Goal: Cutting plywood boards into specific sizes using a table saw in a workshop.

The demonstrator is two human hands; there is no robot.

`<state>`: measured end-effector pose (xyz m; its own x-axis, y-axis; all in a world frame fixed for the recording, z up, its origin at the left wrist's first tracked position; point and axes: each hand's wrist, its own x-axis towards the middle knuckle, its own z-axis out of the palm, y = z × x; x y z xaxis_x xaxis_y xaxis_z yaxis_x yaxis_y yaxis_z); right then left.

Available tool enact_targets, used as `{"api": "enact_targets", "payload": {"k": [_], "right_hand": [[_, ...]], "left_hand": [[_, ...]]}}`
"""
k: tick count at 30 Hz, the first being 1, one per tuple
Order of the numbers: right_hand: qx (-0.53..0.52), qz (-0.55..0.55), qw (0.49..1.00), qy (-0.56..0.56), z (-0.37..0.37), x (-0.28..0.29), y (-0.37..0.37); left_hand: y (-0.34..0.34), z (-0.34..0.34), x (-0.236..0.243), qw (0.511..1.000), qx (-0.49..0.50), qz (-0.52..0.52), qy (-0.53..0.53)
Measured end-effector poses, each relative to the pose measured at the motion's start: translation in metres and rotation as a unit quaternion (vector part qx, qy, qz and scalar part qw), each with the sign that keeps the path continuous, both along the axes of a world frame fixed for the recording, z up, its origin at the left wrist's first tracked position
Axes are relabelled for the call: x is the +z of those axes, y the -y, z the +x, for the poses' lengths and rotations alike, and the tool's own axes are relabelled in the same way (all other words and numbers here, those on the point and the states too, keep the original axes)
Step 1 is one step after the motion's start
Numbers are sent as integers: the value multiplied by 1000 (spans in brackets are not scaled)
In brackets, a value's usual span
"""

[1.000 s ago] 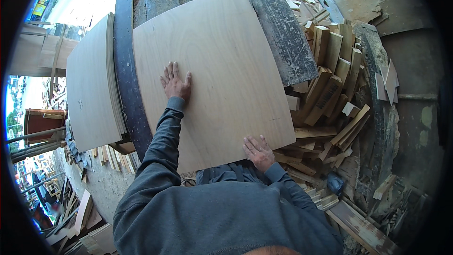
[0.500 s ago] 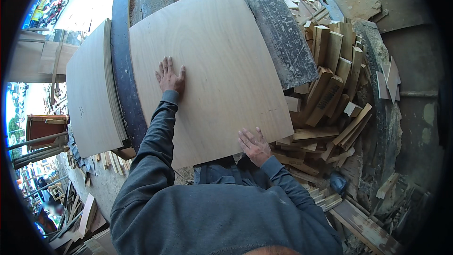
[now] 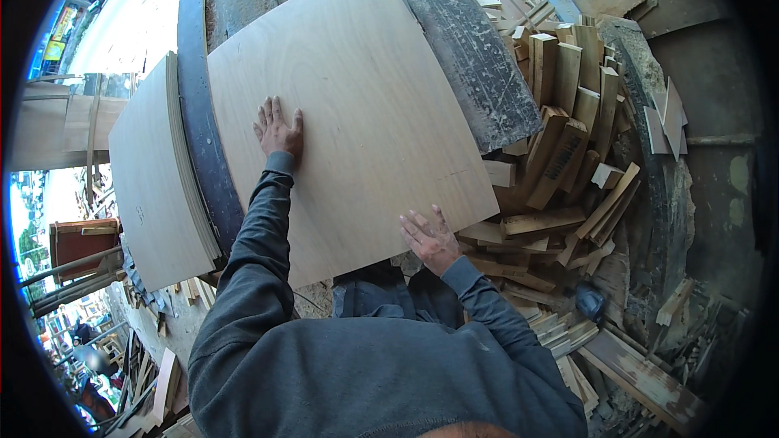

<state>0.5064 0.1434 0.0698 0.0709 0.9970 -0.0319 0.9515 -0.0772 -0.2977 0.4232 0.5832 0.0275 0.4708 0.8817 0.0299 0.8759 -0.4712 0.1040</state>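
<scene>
A large pale plywood sheet (image 3: 357, 105) lies over a dark, worn bench (image 3: 479, 57) and reaches past its near edge toward my body. Flat on the sheet's left half rests my left hand (image 3: 279, 130), fingers spread, arm stretched forward. My right hand (image 3: 432, 241) lies over the sheet's near edge, close to its near right corner, fingers stretched out and apart. Neither hand grips anything that I can see. Between the sheet and a stack of similar plywood sheets (image 3: 154, 178) runs the bench's dark blue left rail (image 3: 195, 89).
Right of the bench, a heap of wooden blocks and offcuts (image 3: 560, 154) is piled up. A long board (image 3: 641, 377) lies at the lower right. A dark wall (image 3: 706, 105) stands beyond. Scrap wood (image 3: 166, 381) covers the lower left, and long poles (image 3: 73, 272) stick in from the left.
The view has shifted slightly, so the bench and sheet appear a little further left. Both hands stay on the plywood, with the right hand's fingers slightly further onto it.
</scene>
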Motion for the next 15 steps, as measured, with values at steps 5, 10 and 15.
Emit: {"api": "enact_targets", "payload": {"k": [5, 10, 15], "right_hand": [[-5, 11, 1000, 8, 6, -2, -16], [-8, 18, 1000, 22, 14, -5, -33], [-17, 29, 999, 2, 23, 1, -54]], "left_hand": [[-18, 1, -4, 1000, -7, 3, 7], [-36, 12, -2, 1000, -9, -7, 4], [-56, 19, -2, 1000, -11, -1, 10]]}}
